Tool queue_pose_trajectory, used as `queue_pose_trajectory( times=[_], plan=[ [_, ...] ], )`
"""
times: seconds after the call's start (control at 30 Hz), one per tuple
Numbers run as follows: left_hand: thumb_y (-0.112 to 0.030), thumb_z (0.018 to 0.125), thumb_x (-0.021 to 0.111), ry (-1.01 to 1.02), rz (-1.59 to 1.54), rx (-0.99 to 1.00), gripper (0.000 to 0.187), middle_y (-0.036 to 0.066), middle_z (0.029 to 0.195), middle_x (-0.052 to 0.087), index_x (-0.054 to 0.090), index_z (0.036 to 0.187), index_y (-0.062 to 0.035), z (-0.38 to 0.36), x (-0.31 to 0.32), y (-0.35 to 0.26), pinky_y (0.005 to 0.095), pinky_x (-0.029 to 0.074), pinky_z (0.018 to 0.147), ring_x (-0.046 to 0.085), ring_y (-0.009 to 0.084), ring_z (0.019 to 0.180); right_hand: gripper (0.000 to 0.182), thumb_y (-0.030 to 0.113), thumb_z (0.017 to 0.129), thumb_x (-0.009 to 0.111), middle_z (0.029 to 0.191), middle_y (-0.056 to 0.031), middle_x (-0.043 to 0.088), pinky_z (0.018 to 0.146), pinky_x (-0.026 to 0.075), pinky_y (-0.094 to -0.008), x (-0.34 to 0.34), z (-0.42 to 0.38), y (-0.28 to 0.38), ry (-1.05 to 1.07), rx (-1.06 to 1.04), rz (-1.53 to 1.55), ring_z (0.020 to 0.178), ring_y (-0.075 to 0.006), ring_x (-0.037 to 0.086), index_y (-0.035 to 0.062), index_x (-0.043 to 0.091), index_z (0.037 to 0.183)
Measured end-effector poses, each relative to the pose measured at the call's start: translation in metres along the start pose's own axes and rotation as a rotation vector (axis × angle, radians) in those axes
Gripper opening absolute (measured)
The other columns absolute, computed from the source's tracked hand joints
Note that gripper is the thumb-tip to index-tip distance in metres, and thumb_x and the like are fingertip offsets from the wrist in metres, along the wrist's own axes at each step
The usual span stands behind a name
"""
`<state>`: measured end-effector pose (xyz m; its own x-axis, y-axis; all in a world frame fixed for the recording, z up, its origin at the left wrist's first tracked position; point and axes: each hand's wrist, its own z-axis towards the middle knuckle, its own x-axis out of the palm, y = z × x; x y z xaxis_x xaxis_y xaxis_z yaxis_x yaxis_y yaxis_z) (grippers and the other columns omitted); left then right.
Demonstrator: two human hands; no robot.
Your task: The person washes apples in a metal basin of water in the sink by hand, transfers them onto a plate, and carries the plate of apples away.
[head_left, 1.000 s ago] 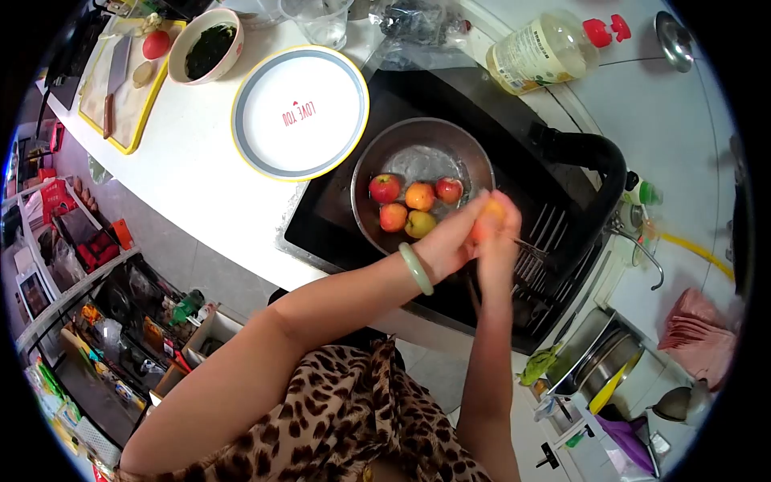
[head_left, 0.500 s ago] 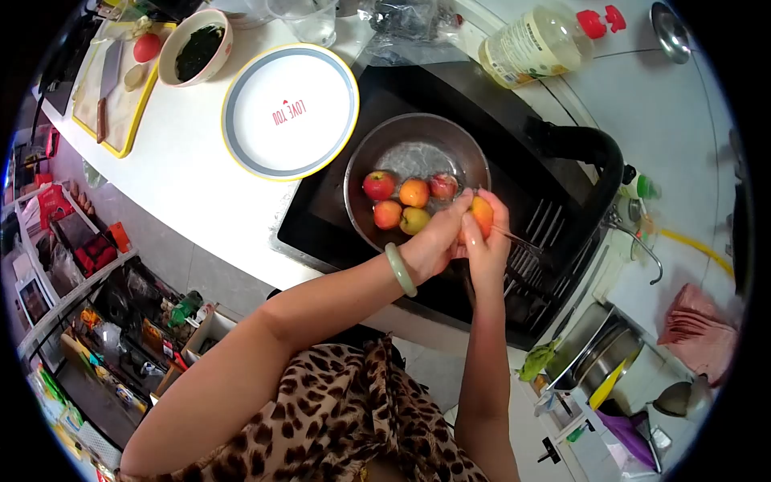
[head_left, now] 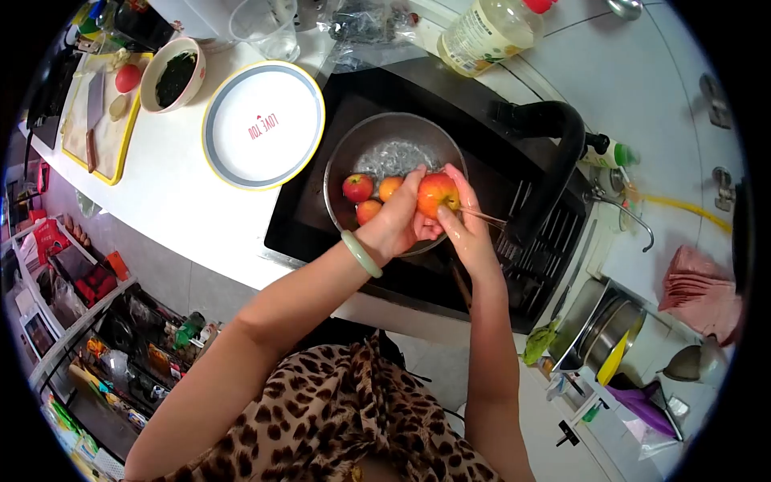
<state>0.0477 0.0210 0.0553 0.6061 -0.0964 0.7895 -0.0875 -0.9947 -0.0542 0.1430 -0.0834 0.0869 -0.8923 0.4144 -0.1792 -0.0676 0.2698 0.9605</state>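
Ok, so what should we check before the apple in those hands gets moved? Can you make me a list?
1. Apple held well: ok, the left hand and right hand are both on it.
2. Water in the pot: ok, ripples show.
3. Other fruit inside the pot: ok for those in view; the left hand may hide more.
4. Plate ready nearby: ok, face up on the counter.
5. Knife away from the hands: ok, it lies on the cutting board.
6. Apple clean all round: cannot tell, fingers cover part.
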Motion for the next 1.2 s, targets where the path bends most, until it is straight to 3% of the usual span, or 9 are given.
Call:
queue_pose_trajectory(
  times=[0.07, 0.13, 0.27, 0.37, 0.43, 0.57, 0.77, 0.93, 1.2],
  plan=[
    [-0.059, 0.095, 0.03, 0.126, 0.091, -0.109, 0.053, 0.001, 0.066, 0.057, 0.055, 0.092, -0.0124, 0.003, -0.01, -0.002, 0.0198, 0.035, 0.041, 0.05, 0.0113, 0.045, 0.051, 0.014, 0.092, 0.059, 0.136, -0.0103, 0.044, 0.108, 0.031, -0.0322, -0.011, -0.006, 0.002, 0.053, -0.019, -0.052, 0.127, -0.0196, 0.041, 0.005, 0.04, 0.139],
    [-0.059, 0.095, 0.03, 0.121, 0.05, -0.128, 0.051, 0.0, 0.066, 0.057, 0.054, 0.092, -0.0139, 0.003, -0.008, 0.004, 0.0196, 0.032, 0.041, 0.048, 0.0109, 0.044, 0.048, 0.013, 0.092, 0.058, 0.136, -0.0101, 0.045, 0.108, 0.031, -0.0316, -0.015, -0.008, 0.0, 0.085, -0.023, -0.04, 0.128, -0.0192, 0.041, 0.0048, 0.041, 0.137],
    [-0.06, 0.095, 0.029, 0.163, -0.051, -0.164, 0.05, -0.001, 0.066, 0.056, 0.054, 0.095, -0.0164, 0.001, -0.007, 0.008, 0.0193, 0.029, 0.041, 0.047, 0.011, 0.044, 0.042, 0.007, 0.092, 0.055, 0.125, -0.0082, 0.051, 0.1, 0.037, -0.0282, 0.001, -0.006, 0.002, -0.043, -0.001, 0.109, 0.113, -0.0144, 0.049, 0.0037, 0.045, 0.132],
    [-0.062, 0.095, 0.026, 0.171, -0.056, -0.15, 0.057, 0.002, 0.066, 0.058, 0.054, 0.092, -0.0121, 0.003, -0.007, 0.01, 0.0234, 0.039, 0.042, 0.055, 0.0153, 0.05, 0.027, 0.016, 0.097, 0.051, 0.115, -0.0083, 0.056, 0.092, 0.043, -0.0262, 0.016, -0.001, 0.006, -0.207, -0.03, 0.118, 0.102, -0.012, 0.053, 0.0029, 0.053, 0.12],
    [-0.058, 0.097, 0.029, 0.09, 0.096, -0.066, 0.051, 0.002, 0.081, 0.062, 0.054, 0.105, -0.015, 0.001, -0.001, 0.008, 0.0239, 0.047, 0.049, 0.06, 0.0147, 0.062, 0.025, 0.018, 0.099, 0.047, 0.114, -0.0095, 0.058, 0.095, 0.043, -0.029, 0.019, 0.002, 0.011, -0.312, 0.188, 0.26, 0.106, -0.0159, 0.054, 0.0037, 0.054, 0.118],
    [-0.049, 0.1, 0.036, -0.053, 0.205, 0.121, 0.043, 0.005, 0.104, 0.062, 0.053, 0.117, -0.0141, -0.009, 0.009, 0.004, 0.0303, 0.059, 0.067, 0.066, 0.0166, 0.086, 0.029, 0.022, 0.102, 0.041, 0.119, -0.0127, 0.055, 0.099, 0.04, -0.0314, 0.017, 0.002, -0.015, -0.286, 0.119, 0.081, 0.112, -0.0213, 0.053, 0.0042, 0.055, 0.119],
    [-0.042, 0.1, 0.042, -0.029, 0.221, 0.183, 0.039, 0.006, 0.108, 0.06, 0.052, 0.117, -0.0085, -0.012, 0.003, 0.004, 0.0297, 0.058, 0.076, 0.063, 0.0145, 0.096, 0.046, 0.001, 0.087, 0.052, 0.129, -0.0134, 0.047, 0.104, 0.036, -0.0349, 0.005, -0.006, 0.007, 0.007, -0.058, -0.143, 0.121, -0.0258, 0.047, 0.0047, 0.045, 0.133],
    [-0.043, 0.1, 0.041, -0.058, 0.187, 0.313, 0.038, 0.004, 0.104, 0.059, 0.053, 0.114, -0.0095, -0.015, 0.018, 0.01, 0.0267, 0.056, 0.077, 0.061, 0.0115, 0.095, 0.038, 0.001, 0.09, 0.049, 0.126, -0.0144, 0.048, 0.102, 0.038, -0.035, 0.017, 0.001, 0.0, -0.159, -0.077, -0.187, 0.118, -0.0259, 0.049, 0.0038, 0.05, 0.128],
    [-0.044, 0.1, 0.041, -0.117, 0.21, 0.342, 0.036, 0.0, 0.099, 0.058, 0.054, 0.112, -0.0126, -0.016, 0.02, 0.018, 0.0235, 0.052, 0.074, 0.058, 0.0079, 0.089, 0.031, 0.006, 0.094, 0.047, 0.122, -0.0127, 0.051, 0.098, 0.041, -0.0328, 0.027, 0.002, -0.009, -0.326, -0.071, -0.28, 0.112, -0.023, 0.051, 0.004, 0.054, 0.123]
  ],
)
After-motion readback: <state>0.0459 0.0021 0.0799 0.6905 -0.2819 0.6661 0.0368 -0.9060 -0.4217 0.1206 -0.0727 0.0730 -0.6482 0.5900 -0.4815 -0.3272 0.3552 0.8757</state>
